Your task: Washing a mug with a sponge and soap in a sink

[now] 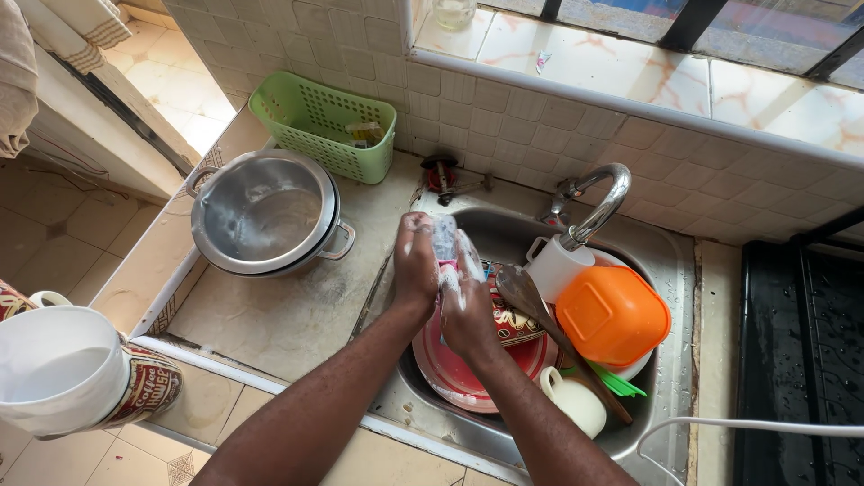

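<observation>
Holding a soapy clear glass [447, 241] between them, the left hand [416, 261] and right hand [468, 301] both have their grip closed around it, above the sink [670, 270] at its 9 o'clock edge. Below lie a red plate [459, 373], wooden spoon [531, 301] and orange bowl [612, 313]. A steel pot [265, 211] stands on the table at 9 o'clock of the hands.

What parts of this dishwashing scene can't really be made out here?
- The item between the left hand and right hand: foam and fingers hide it in the head view.
- The sink bottom: covered by the red plate, orange bowl and cups.
- The basket contents: too small to tell.
- The jar on the sill: cut off by the top edge.
</observation>
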